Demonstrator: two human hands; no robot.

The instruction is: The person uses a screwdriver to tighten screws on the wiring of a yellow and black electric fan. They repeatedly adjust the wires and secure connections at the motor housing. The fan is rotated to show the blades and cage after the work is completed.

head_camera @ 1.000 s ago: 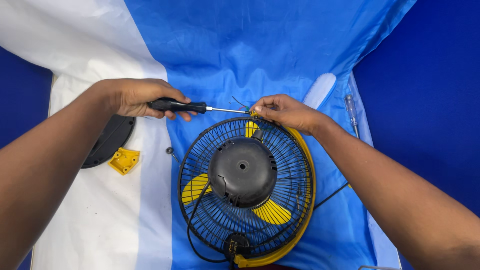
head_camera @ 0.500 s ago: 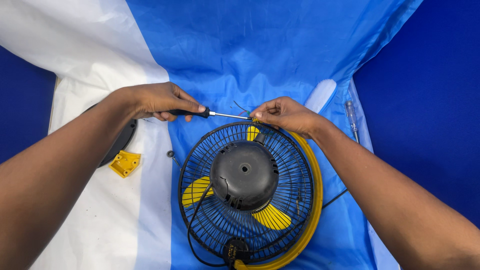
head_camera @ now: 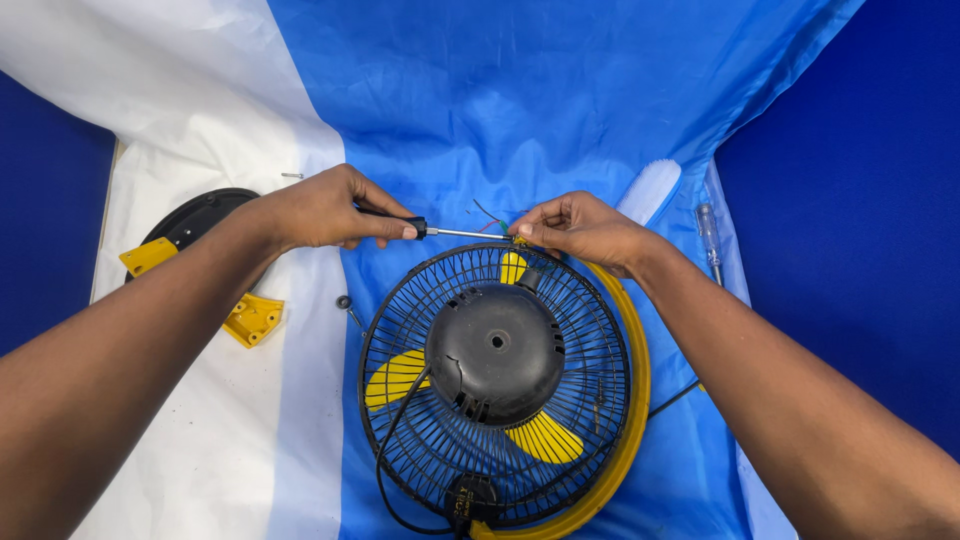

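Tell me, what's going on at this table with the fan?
A person is working on a small fan that lies with its black wire grille and black motor housing facing up on a blue and white sheet. The left hand holds a screwdriver sideways, its tip at the fan's top rim. The right hand pinches the rim right where the tip meets it. A black base with yellow brackets, a loose screw and a second tool lie nearby.
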